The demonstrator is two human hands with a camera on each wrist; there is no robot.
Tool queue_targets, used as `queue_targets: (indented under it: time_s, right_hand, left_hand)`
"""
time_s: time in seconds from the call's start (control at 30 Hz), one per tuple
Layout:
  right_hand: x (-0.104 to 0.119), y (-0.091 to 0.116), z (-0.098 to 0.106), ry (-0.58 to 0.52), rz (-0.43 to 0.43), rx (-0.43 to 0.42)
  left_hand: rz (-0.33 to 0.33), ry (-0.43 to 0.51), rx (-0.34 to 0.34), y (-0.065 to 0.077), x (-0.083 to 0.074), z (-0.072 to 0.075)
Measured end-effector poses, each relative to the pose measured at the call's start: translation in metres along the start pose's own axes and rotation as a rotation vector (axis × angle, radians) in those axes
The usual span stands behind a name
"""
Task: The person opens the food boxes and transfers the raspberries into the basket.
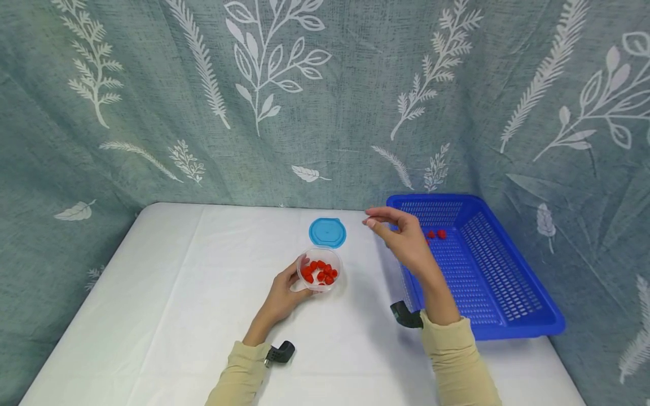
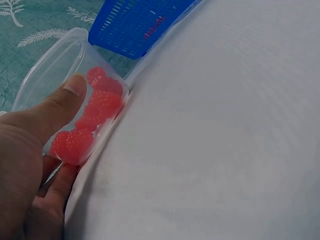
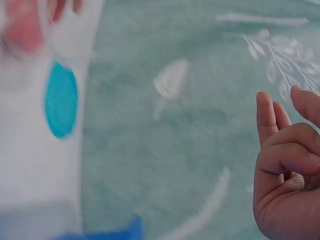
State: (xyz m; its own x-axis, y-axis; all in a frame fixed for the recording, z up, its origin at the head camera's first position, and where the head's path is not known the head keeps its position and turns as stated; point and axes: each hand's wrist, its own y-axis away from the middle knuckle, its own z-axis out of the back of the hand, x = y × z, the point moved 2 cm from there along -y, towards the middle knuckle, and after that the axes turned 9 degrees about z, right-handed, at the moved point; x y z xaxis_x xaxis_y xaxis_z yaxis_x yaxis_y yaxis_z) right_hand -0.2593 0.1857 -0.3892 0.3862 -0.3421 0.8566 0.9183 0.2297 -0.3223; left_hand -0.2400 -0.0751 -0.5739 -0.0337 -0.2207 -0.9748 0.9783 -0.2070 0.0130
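My left hand (image 1: 281,296) grips a small clear plastic tub (image 1: 339,265) on the white cloth, thumb on one side and fingers round the other. Inside it lie several red raspberries (image 2: 102,102), seen through the wall in the left wrist view. My right hand (image 1: 406,239) is raised over the near-left edge of a blue basket (image 1: 508,270), its thumb and fingertips apart with nothing between them. In the right wrist view some of the right hand's fingers (image 3: 287,157) are bent. A few more raspberries (image 1: 442,234) lie in the basket, partly behind this hand.
A round blue lid (image 1: 327,232) lies flat just behind the tub. White cloth (image 1: 203,316) covers the table, and a green leaf-patterned curtain (image 1: 345,113) hangs along its back edge. The basket stands at the right side of the table.
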Motion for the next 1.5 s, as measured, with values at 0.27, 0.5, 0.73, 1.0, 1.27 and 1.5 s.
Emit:
queue_targets:
  time_s: [0.27, 0.5, 0.73, 1.0, 1.27, 1.5]
  right_hand:
    - [-0.031, 0.019, -0.062, -0.02, -0.031, 0.055]
    - [-0.064, 0.029, -0.096, 0.042, -0.058, 0.089]
    - [-0.072, 0.031, -0.111, 0.194, -0.077, 0.14]
    - [-0.055, 0.027, -0.12, 0.482, -0.145, 0.228]
    - [-0.048, 0.024, -0.121, 0.6, -0.13, 0.281]
    - [-0.053, 0.024, -0.116, 0.452, -0.164, 0.268]
  left_hand:
    - [-0.013, 0.012, -0.006, -0.001, 0.001, 0.001]
    - [-0.034, 0.037, 0.0, -0.002, 0.002, 0.002]
    - [-0.041, 0.055, 0.006, -0.001, 0.002, 0.001]
    - [-0.037, 0.039, 0.002, -0.002, 0.002, 0.0]
    - [-0.077, 0.031, -0.001, -0.004, 0.004, -0.001]
    - [-0.046, 0.034, -0.023, 0.003, -0.008, -0.001]
